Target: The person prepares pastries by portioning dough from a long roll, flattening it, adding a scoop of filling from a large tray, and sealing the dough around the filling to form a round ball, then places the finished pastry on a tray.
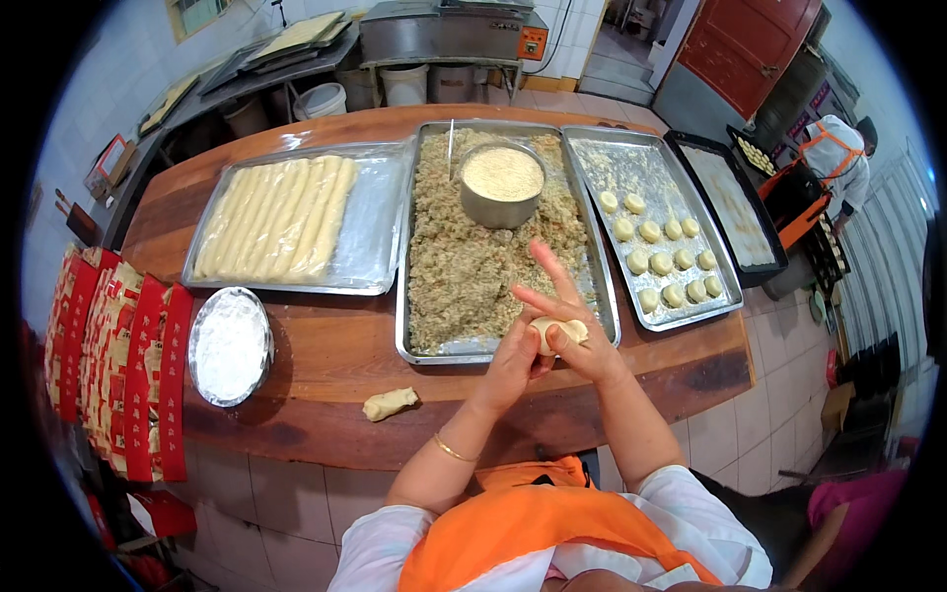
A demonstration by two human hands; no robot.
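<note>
Dough piece [574, 330] between both hands, above the near edge of the filling tray [406, 321], as I view it remotely through the head camera; I read all clock positions from this dough, twelve pointing away from the wearer. The left hand [510, 361] is curled, cupping the dough from nine o'clock. The right hand [596, 347] is partly open at three o'clock: two fingers stretch out and spread, while the thumb lies across the dough (how the remaining fingers bear on it I cannot tell). At eleven o'clock, the tray holds a coarse brownish-green filling, on which stands a round metal pot [500, 208] full of pale grains; a thin upright blade or handle rises just beside it. At ten o'clock I find a second tray [380, 222], where long pale dough rolls [276, 217] lie side by side under clear film. Between one and two o'clock, a third tray [617, 163] bears small dough rounds [661, 261] in rows. A metal bowl of white powder [230, 347] sits at nine o'clock; beyond it I note stacked red packages [123, 365]. At eight o'clock, a loose dough lump [390, 403] rests on the wooden table [316, 345].
</note>
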